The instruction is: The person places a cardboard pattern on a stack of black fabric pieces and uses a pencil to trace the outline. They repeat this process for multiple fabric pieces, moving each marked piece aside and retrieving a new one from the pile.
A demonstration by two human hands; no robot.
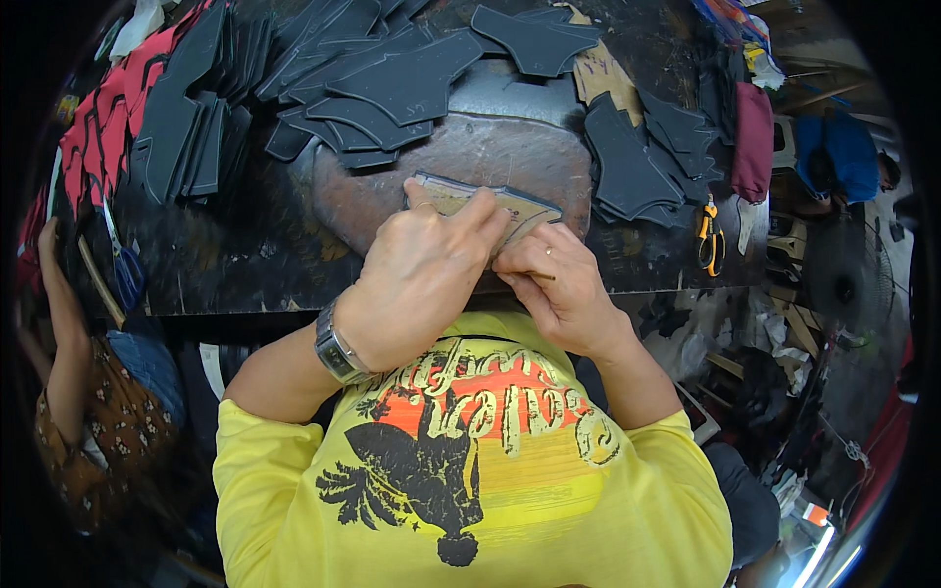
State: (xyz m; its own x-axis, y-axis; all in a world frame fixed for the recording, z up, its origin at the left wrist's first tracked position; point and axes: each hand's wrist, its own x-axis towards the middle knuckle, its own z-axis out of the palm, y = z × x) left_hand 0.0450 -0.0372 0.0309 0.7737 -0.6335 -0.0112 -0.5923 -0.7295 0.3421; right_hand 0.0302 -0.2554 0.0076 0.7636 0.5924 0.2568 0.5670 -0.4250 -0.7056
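Observation:
A tan cut piece with a dark folded edge (524, 203) lies on a worn brown board (343, 201) in front of me. My left hand (421, 255), with a watch at the wrist, lies over its left part, fingers closed on it and pressing it down. At its lower right edge is my right hand (559, 279), its fingers pinched together around a thin brown stick (542, 275) that pokes out below them. The stick's other end is hidden by the fingers. Dark cut pieces (402, 83) lie heaped just beyond the board.
More dark pieces (632, 162) are stacked to the right, near orange-handled pliers (710, 238). Red-and-black pieces (118, 108) and blue-handled scissors (127, 269) lie at the left. A co-worker's arm (67, 323) reaches in there. Someone in blue (838, 157) is at far right.

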